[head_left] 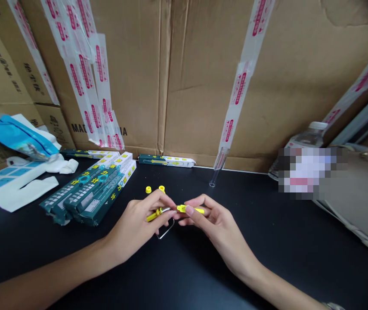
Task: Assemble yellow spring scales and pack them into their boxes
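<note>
My left hand pinches a yellow handle-like piece with a metal end. A bent metal wire hangs below its fingers; I cannot make out where it joins. My right hand is closed on a slim yellow plastic piece, its notched end turned toward the left fingertips. The two hands nearly meet over the black table, and fingers hide part of both pieces. Just beyond them stand two small yellow caps, one on the left and another on the right.
Green-and-white boxes lie at left, near a white power strip and a blue packet. Another slim box rests against the cardboard wall. A clear tube leans there. At right are a bottle and a beige bag.
</note>
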Tool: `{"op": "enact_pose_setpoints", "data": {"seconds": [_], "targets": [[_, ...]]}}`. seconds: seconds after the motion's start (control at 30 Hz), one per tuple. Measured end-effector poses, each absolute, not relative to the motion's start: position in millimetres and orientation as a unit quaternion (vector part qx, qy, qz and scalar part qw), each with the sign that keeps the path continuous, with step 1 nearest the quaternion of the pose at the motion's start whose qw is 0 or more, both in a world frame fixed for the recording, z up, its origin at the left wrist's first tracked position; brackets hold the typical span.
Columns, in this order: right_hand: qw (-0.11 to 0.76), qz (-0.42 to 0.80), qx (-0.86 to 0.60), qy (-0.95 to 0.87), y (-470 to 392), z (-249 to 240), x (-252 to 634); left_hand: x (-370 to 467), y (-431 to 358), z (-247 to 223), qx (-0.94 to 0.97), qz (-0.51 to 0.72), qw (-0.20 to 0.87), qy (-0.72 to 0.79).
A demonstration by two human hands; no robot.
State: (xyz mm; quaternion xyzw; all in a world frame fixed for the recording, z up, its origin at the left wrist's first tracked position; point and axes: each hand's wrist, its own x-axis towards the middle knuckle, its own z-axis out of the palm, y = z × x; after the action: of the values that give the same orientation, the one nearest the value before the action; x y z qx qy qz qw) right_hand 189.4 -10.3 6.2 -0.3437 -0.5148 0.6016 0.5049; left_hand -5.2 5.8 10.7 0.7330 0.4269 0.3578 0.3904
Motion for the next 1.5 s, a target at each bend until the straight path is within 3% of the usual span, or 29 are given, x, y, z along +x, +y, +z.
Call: {"op": "enact_pose_setpoints", "data": {"seconds": [0.27, 0.7, 0.9, 1.13, 1.5], "targets": [[0.495, 0.665, -0.313, -0.463, -8.0, 2.1, 191.3, -5.5, 6.3, 9.0, 0.731, 0.422, 0.333, 0.421], [0.495, 0.611, -0.334, -0.52, -7.9, -0.2, 190.3, -10.9, 6.9, 6.1, 0.794, 0.398, 0.191, 0.418], [0.498, 0.559, -0.354, -0.56, -8.9, 0.2, 188.7, -11.9, 6.2, 5.8, 0.794, 0.376, 0.219, 0.424], [0.489, 0.407, -0.435, -0.637, -12.0, 0.1, 189.6, -13.0, 4.0, 7.1, 0.802, 0.346, 0.223, 0.433], [0.487, 0.4, -0.436, -0.642, -15.8, -5.6, 187.5, -11.9, 2.6, 8.0, 0.809, 0.326, 0.246, 0.423]]}}
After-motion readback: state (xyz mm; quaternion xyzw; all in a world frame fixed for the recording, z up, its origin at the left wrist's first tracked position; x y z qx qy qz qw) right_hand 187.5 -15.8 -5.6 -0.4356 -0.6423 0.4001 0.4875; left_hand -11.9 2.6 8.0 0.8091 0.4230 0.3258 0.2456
